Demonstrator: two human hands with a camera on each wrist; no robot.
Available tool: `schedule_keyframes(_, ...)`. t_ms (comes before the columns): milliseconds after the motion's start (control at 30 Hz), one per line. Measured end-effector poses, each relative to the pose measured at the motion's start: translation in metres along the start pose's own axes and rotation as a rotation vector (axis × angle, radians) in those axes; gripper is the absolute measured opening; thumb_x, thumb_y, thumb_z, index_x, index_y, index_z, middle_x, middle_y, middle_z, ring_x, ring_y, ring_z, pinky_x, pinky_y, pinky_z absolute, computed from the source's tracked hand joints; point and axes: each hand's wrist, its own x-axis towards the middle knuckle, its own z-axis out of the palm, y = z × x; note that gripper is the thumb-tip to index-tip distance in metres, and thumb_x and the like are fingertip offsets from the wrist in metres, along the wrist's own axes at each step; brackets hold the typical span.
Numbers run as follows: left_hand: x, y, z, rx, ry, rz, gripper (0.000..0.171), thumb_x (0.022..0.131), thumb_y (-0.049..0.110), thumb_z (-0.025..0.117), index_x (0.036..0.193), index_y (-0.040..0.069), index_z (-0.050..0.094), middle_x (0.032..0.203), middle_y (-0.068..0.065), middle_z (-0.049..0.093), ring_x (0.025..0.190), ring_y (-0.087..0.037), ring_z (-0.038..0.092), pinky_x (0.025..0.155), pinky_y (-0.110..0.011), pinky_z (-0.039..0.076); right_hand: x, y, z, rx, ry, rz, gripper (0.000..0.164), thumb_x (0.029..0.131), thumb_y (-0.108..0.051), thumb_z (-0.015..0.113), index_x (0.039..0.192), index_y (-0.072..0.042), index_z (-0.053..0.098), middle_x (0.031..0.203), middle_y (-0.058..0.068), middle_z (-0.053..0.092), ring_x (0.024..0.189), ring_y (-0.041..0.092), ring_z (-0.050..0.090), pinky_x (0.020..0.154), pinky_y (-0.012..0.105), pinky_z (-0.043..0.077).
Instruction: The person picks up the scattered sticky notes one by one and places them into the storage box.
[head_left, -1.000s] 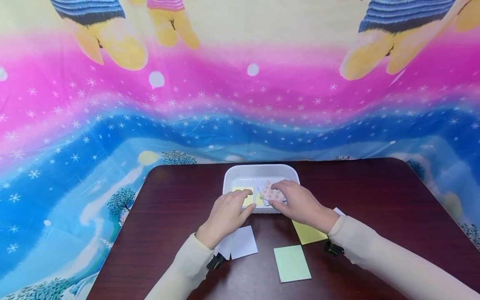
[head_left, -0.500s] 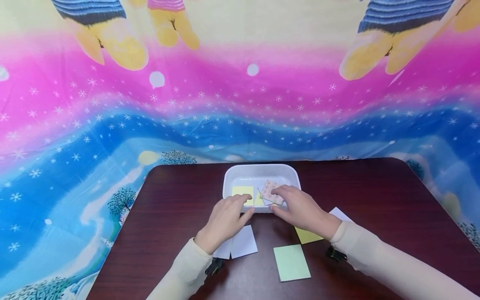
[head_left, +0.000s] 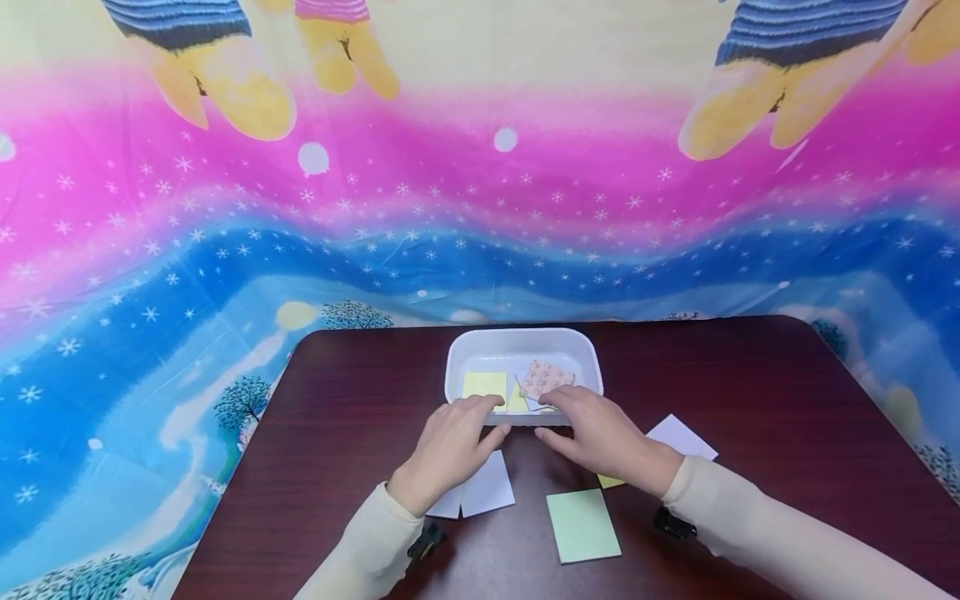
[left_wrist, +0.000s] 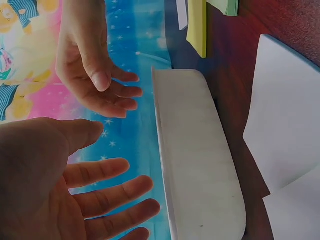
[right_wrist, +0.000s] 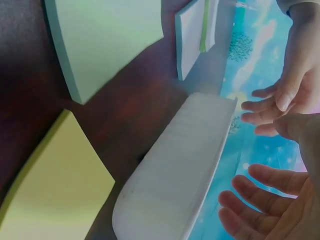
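Note:
A white plastic tub (head_left: pixel 525 342) stands on the dark table with paper pads inside it. In it lie a yellow sticky-note pad (head_left: pixel 484 385) on the left and a pink patterned pad (head_left: pixel 546 379) resting over other paper on the right. My left hand (head_left: pixel 450 442) hovers at the tub's near left rim, fingers spread and holding nothing. Opposite it, my right hand (head_left: pixel 609 437) hangs over the near right rim, empty, fingers relaxed. The left wrist view shows both hands above the level of the tub wall (left_wrist: pixel 192 155), palms facing each other.
Before the tub lie white pads (head_left: pixel 487 485), partly under my left hand, and a pale green pad (head_left: pixel 583 527). At right are a white pad (head_left: pixel 682 437) and a yellow pad (right_wrist: pixel 60 185) partly hidden by my right arm. A printed cloth (head_left: pixel 480 208) hangs behind the table.
My right hand has drawn back from the pink patterned pad, which now lies in the tub. The left hand has shifted slightly back toward the near rim.

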Motion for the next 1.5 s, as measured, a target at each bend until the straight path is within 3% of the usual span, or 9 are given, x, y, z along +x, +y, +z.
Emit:
schedule_keyframes(733,-0.013,0.002,0.005,0.002,-0.058,-0.016,0.042,0.092,0.043,0.051,0.123,0.015,0.061,0.111,0.000,0.067,0.098,-0.016,0.063,0.080,-0.037,0.050,-0.021,-0.008,0.014,-0.014,-0.041,-0.032,0.043,0.081,-0.043,0.065,0.113,-0.015,0.065,0.106,-0.004,0.066,0.097,0.009,0.060,0.080,0.032,0.050)
schedule_keyframes(1233,-0.026,0.002,0.014,-0.023,-0.049,-0.020,0.039,0.092,0.042,0.053,0.120,0.017,0.063,0.113,0.003,0.066,0.099,-0.015,0.062,0.080,-0.038,0.049,-0.032,-0.008,0.019,0.008,-0.063,-0.026,0.044,0.082,-0.044,0.064,0.113,-0.013,0.065,0.111,-0.004,0.063,0.100,0.009,0.058,0.080,0.032,0.050)
schedule_keyframes(1500,-0.030,0.002,0.017,-0.020,-0.047,-0.020,0.039,0.092,0.042,0.052,0.120,0.017,0.063,0.112,0.002,0.067,0.098,-0.016,0.062,0.080,-0.038,0.049,-0.032,-0.010,0.023,0.014,-0.061,-0.031,0.042,0.082,-0.044,0.065,0.112,-0.014,0.066,0.103,-0.006,0.063,0.088,0.006,0.057,0.074,0.031,0.050)
